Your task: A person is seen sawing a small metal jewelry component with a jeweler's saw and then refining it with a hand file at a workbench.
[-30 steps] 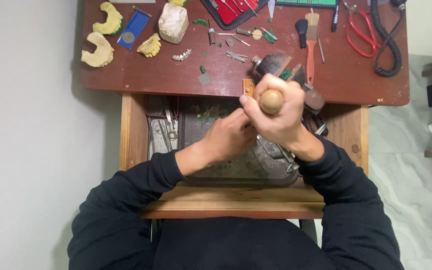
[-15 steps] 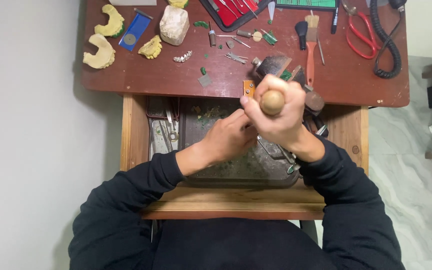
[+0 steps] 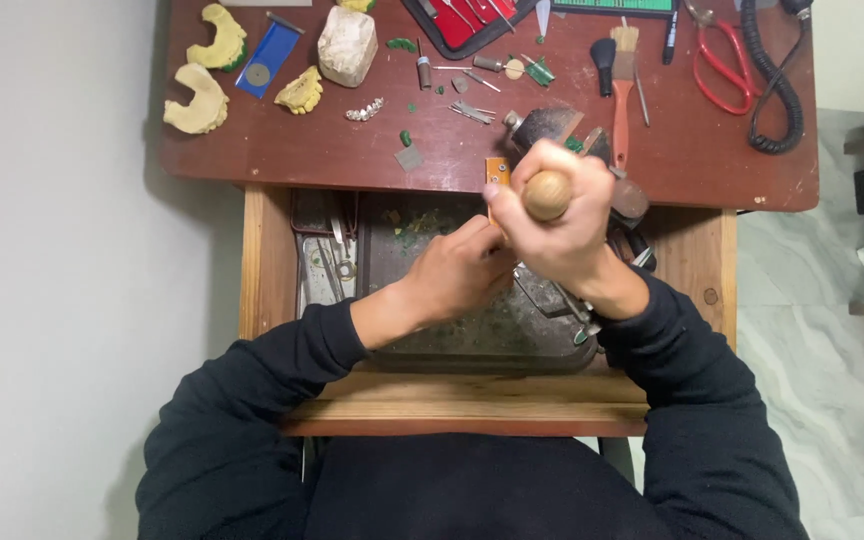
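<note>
My right hand (image 3: 564, 222) is closed around a tool with a round wooden handle (image 3: 547, 194), held upright over the front edge of the dark red desk (image 3: 352, 150). My left hand (image 3: 462, 272) sits just left of it, fingers pinched together against something small that I cannot make out. Both hands hover above an open wooden drawer (image 3: 272, 290) holding a dark metal tray (image 3: 472, 340) scattered with green scraps.
On the desk lie yellow dental casts (image 3: 200, 98), a white stone block (image 3: 348, 44), a blue card (image 3: 266, 58), a red tool case (image 3: 467, 20), a brush (image 3: 624, 70), red-handled scissors (image 3: 720, 60) and a coiled black cord (image 3: 772, 90). A grey wall is at the left.
Both hands stay in nearly the same place; the right hand with the wooden handle shifts only slightly.
</note>
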